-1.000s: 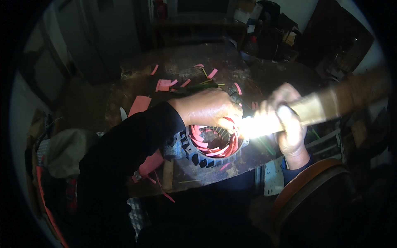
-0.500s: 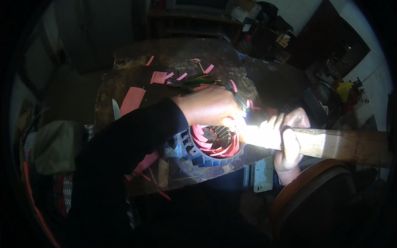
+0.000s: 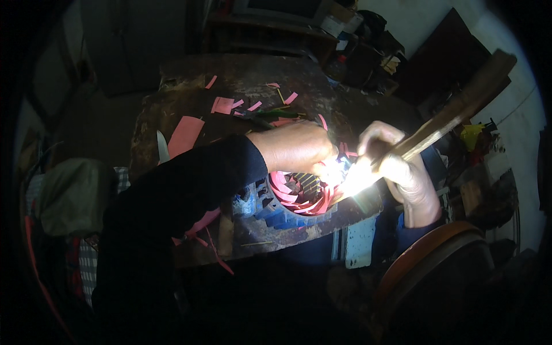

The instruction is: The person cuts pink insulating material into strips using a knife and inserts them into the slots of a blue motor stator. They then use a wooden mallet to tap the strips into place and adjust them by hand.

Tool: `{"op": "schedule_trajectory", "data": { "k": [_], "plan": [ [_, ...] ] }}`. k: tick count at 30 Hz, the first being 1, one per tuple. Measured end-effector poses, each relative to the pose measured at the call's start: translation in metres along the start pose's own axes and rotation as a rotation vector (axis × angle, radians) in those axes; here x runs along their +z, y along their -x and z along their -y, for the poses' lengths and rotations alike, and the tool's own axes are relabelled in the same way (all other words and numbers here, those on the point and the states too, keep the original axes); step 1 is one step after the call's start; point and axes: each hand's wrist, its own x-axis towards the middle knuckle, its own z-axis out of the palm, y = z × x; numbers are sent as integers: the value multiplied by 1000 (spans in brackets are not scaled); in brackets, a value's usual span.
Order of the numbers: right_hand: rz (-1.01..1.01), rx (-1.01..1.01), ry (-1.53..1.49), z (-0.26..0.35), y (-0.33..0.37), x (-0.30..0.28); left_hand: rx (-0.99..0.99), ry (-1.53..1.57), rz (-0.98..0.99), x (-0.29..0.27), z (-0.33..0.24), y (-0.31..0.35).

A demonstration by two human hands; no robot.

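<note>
A blue finned motor stator (image 3: pixel 282 217) lies on the dark worn table (image 3: pixel 236 72), with pink paper strips (image 3: pixel 280 183) lining its round bore. Over its far right rim my left hand (image 3: pixel 296 146) is closed, fingers bent down; strong glare hides what they grip. My right hand (image 3: pixel 409 175) is wrapped round a long wooden stick (image 3: pixel 454 118). The stick slants from the upper right down to the stator's right rim, where its lower end is lost in the bright light.
Pink paper sheets (image 3: pixel 186 134) and small scraps are scattered across the table. A knife blade (image 3: pixel 162 146) lies at its left edge, a green-handled tool (image 3: pixel 270 114) behind my left hand. A round orange-brown rim (image 3: pixel 422 247) stands low on the right.
The wooden stick has swung from nearly level to a steep slant, its far end rising. My right hand has turned with it; my left hand has barely shifted.
</note>
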Motion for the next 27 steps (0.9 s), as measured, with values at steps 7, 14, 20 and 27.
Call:
{"op": "schedule_trajectory", "data": {
  "k": [7, 14, 20, 27],
  "plan": [
    [290, -85, -384, -40, -11, 6, -65, -161, 94, -5, -4, -1],
    [54, -367, -589, -57, 18, 22, -1, -40, -50, 4, 0, 3],
    [210, -448, -540, -65, 7, 12, 33, -7, -144, 8, -1, 2],
    [115, -303, -640, -85, 25, 5, 24, -57, -65, 8, 2, 1]
  ]
}}
